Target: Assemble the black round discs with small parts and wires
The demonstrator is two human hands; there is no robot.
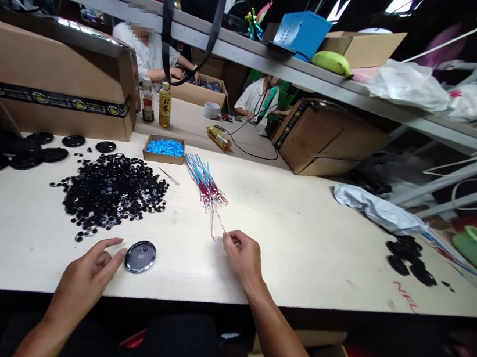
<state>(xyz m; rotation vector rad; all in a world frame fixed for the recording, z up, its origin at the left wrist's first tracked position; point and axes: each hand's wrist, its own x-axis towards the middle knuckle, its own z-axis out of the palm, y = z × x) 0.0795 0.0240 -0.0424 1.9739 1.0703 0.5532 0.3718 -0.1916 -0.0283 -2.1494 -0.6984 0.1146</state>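
My right hand (243, 258) pinches the end of a thin wire (221, 224) between thumb and forefinger. That wire runs back to a bundle of blue and red wires (205, 183) with pale ends. Just left of centre, my left hand (89, 273) has thumb and forefinger apart, with nothing visible between them. Beside its thumb tip lies a round dark disc with a shiny rim (140, 257), flat on the table; whether the thumb touches it I cannot tell. Behind the left hand spreads a pile of small black round parts (111, 191).
A small box of blue pieces (164, 150) and a thin screwdriver-like tool (169, 176) lie beyond. Large black discs (26, 153) sit at left, more black parts (410, 259) at right. A shelf (246, 52) crosses above. Two people work behind the table (309, 240).
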